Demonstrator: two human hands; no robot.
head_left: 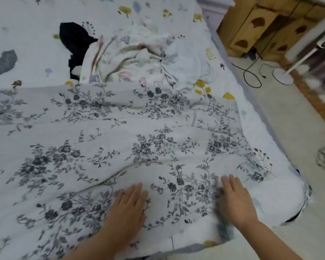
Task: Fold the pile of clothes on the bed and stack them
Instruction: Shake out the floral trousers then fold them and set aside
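while both hands — left hand [129, 207], right hand [235, 200] — press flat-fingered, floral garment [105, 147] runs left-right.

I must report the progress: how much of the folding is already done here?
Nothing looks finished: no folded stack is in view. In hand: both hands, left and right, lie flat with straight fingers on the grey flowered garment, which is spread over the bed. Left: the crumpled white clothes and a dark garment behind it, all unfolded.

You're in a home bedroom: printed bedsheet [36, 19], wooden cabinet [261, 29], standing fan base [282, 76] on floor.
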